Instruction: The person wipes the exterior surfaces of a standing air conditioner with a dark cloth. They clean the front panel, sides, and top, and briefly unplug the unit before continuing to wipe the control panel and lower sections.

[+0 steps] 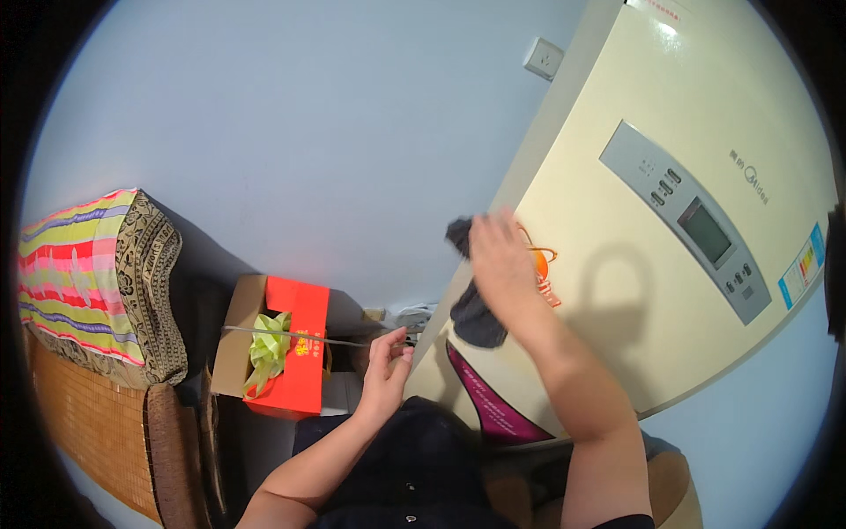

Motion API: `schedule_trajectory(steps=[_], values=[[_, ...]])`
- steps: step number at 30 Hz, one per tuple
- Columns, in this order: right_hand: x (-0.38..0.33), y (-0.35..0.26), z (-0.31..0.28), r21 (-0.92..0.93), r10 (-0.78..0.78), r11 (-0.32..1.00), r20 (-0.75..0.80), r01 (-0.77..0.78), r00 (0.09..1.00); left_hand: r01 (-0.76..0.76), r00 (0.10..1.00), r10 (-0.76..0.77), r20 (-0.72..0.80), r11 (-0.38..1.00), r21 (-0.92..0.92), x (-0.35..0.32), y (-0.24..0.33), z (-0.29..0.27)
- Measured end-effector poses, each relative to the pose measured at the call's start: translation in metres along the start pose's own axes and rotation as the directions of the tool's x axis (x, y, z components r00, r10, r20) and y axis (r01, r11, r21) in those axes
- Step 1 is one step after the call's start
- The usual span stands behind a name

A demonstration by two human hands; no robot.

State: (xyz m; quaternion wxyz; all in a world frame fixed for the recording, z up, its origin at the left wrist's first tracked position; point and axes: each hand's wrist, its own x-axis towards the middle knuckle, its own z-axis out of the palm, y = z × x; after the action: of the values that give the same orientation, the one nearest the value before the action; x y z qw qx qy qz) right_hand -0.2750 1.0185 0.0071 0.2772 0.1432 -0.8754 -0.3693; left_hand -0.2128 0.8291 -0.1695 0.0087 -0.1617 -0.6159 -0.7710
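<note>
My right hand (pixel 500 264) is raised against the front of a tall cream appliance (pixel 634 291) and grips a dark grey cloth (pixel 476 317) pressed to its surface. The cloth hangs down below the hand. An orange sticker (pixel 545 269) shows just right of the hand. My left hand (pixel 386 370) is lower, close to my body, fingers loosely curled with nothing in it, near the appliance's left edge. A grey control panel with a small screen (pixel 696 225) sits higher on the appliance front.
A red and brown gift box with a green ribbon (pixel 278 348) stands on the floor to the left. A striped cloth covers furniture (pixel 84 278) at far left. A wall socket (pixel 544 58) is on the pale blue wall. A purple stripe (pixel 493 406) marks the appliance's lower front.
</note>
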Motion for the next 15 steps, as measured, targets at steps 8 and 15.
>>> schedule_trajectory(steps=[8, 15], values=[[0.021, 0.064, -0.059, -0.025, 0.195, 0.977, -0.279, -0.21, 0.94, 0.01, 1.0, -0.01, 0.028, 1.0, 0.004, 0.005, -0.001, 0.006], [-0.048, -0.011, 0.0, 0.081, -0.126, 0.988, -0.033, 0.128, 0.991, 0.07, 0.997, -0.068, 0.042, 0.996, -0.051, 0.005, 0.007, 0.005]])
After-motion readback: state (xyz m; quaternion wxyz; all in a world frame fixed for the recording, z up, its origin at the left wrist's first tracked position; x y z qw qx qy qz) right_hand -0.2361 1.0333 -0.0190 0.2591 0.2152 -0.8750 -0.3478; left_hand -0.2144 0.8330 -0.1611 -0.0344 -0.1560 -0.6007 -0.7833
